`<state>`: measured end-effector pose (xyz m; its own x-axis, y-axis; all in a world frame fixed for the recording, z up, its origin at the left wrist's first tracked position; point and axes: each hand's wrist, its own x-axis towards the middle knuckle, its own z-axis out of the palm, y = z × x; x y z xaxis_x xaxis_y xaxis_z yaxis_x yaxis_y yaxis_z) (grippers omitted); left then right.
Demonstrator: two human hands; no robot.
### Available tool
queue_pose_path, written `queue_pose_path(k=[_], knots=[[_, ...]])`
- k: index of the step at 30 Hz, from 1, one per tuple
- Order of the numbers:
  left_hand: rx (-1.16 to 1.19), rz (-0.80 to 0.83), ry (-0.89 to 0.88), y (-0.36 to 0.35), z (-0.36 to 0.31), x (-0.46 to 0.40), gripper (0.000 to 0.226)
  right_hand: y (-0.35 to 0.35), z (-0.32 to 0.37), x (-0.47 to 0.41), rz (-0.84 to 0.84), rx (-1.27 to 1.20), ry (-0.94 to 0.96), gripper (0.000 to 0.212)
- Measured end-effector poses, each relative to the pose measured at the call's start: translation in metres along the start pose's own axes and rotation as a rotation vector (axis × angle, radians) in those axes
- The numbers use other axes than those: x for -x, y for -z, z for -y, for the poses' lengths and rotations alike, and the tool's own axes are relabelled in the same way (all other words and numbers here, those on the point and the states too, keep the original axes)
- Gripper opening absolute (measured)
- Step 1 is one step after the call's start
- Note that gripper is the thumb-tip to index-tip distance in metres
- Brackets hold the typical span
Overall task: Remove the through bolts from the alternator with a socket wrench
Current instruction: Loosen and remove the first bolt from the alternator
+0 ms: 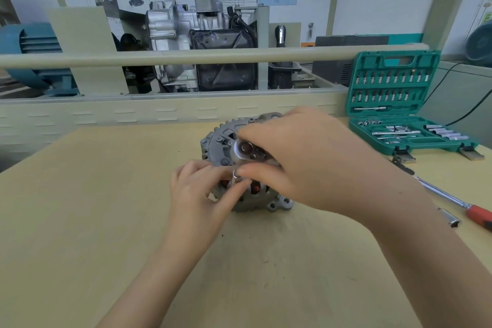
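Observation:
The grey alternator [221, 138] sits on the wooden table [106, 194] at the middle, its finned rear face turned up toward me. My right hand [306, 160] grips a socket wrench [246, 150] whose round ratchet head shows over the alternator's face; the handle is hidden under the palm. Just below the head, a small silver socket [236, 176] stands on the housing edge. My left hand [197, 192] pinches that socket between thumb and fingertips and covers the alternator's left front side. No loose bolts are visible.
An open green socket set case [394, 104] stands at the back right. A long chrome bar with a red handle [458, 204] and a loose socket [451, 218] lie on the table's right edge. A cutaway engine display [202, 42] stands behind a beige rail [186, 57].

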<state>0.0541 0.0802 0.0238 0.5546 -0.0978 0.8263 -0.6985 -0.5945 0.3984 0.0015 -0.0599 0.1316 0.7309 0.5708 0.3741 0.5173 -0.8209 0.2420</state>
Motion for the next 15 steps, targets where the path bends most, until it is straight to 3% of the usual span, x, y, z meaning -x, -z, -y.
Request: queue_pose_path(k=[2,4,11,15], knots=[[0.015,0.055,-0.012,0.0022,0.0019,0.0014,0.029,-0.0006,-0.0035,-0.0005,0.021,-0.037,0.034,0.023],[0.019,0.074,-0.021,0.0041,0.0016,0.0014,0.033,-0.0003,-0.0066,-0.0005,0.036,-0.033,0.044,0.031],[-0.037,-0.038,0.004,0.0018,-0.0023,-0.0015,0.025,0.0021,-0.0085,-0.0022,0.025,-0.041,-0.045,0.055],[-0.025,-0.072,-0.022,-0.0013,-0.0041,-0.0017,0.008,-0.0010,-0.0057,-0.0037,-0.009,-0.011,-0.083,0.061]])
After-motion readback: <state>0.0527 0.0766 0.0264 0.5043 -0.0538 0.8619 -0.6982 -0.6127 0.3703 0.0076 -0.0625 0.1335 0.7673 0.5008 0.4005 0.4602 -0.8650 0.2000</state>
